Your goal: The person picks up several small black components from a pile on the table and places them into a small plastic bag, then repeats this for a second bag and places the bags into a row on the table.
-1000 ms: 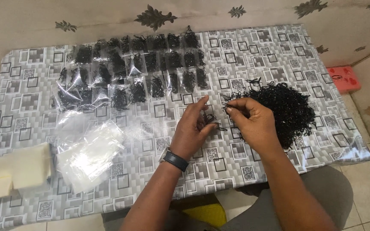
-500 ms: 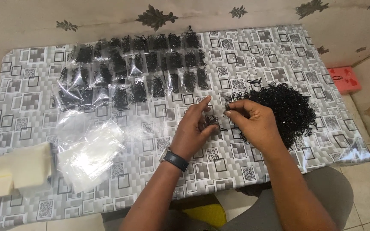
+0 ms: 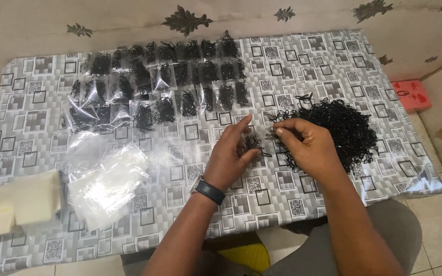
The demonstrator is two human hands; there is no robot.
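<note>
The left hand (image 3: 231,158) is over the middle of the low desk (image 3: 333,56), which has a grey & white cloth w/ square shapes on it. Its fingers (image 3: 242,124) are curled round a small bunch of thin black rubber loops (image 3: 254,143), gripping them. The right hand (image 3: 308,145) is just beside it, fingers (image 3: 281,131) pinched shut on one or two of the same tiny black loops, right by the bunch. Both hands are very close, almost touching.

Just to the right of the right hand lies the big heap of small black rubber loops (image 3: 346,128), flat on the desk. The hand's back edge touches the heap.

At the far side of the desk are rows of small clear plastic bags filled w/ black loops (image 3: 159,87), side by side, some on top of each other. Near the left front lies a pile of empty clear plastic bags (image 3: 106,179). Next to that, at the left edge, sit pale cream foam-like blocks (image 3: 19,202).

A dark wristwatch (image 3: 210,191) is on the left wrist. A red flat thing (image 3: 410,94) lies on the floor, well apart from the heap.
</note>
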